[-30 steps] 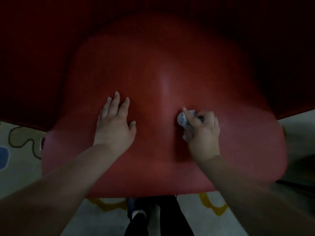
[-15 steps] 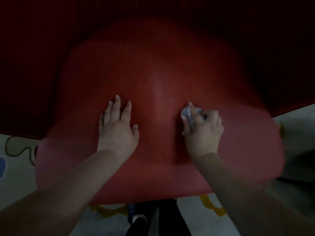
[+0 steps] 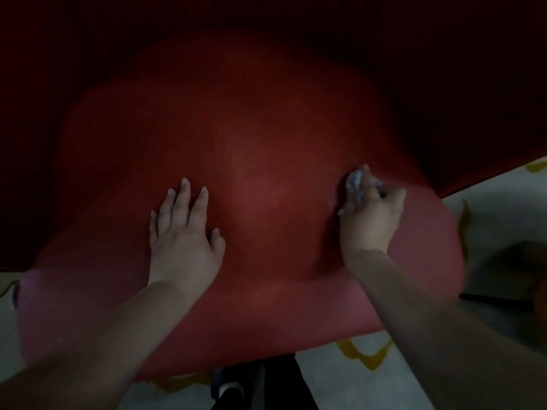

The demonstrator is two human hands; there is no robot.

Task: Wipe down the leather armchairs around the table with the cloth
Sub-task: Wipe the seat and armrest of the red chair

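Cloth [image 3: 355, 182], small, pale and crumpled, bunched under the curled fingers of the right hand [image 3: 370, 220], pressed against the red leather armchair [image 3: 266, 137] toward its right side. Left hand [image 3: 180, 232] flat on the leather, fingers straight and spread, apparently bracing, well apart from the cloth. Unwiped-looking leather stretching away above and to the left of the right hand, nearer that hand than the other. Pale patterned floor [image 3: 488, 220] beyond the chair's edge. No containers visible.
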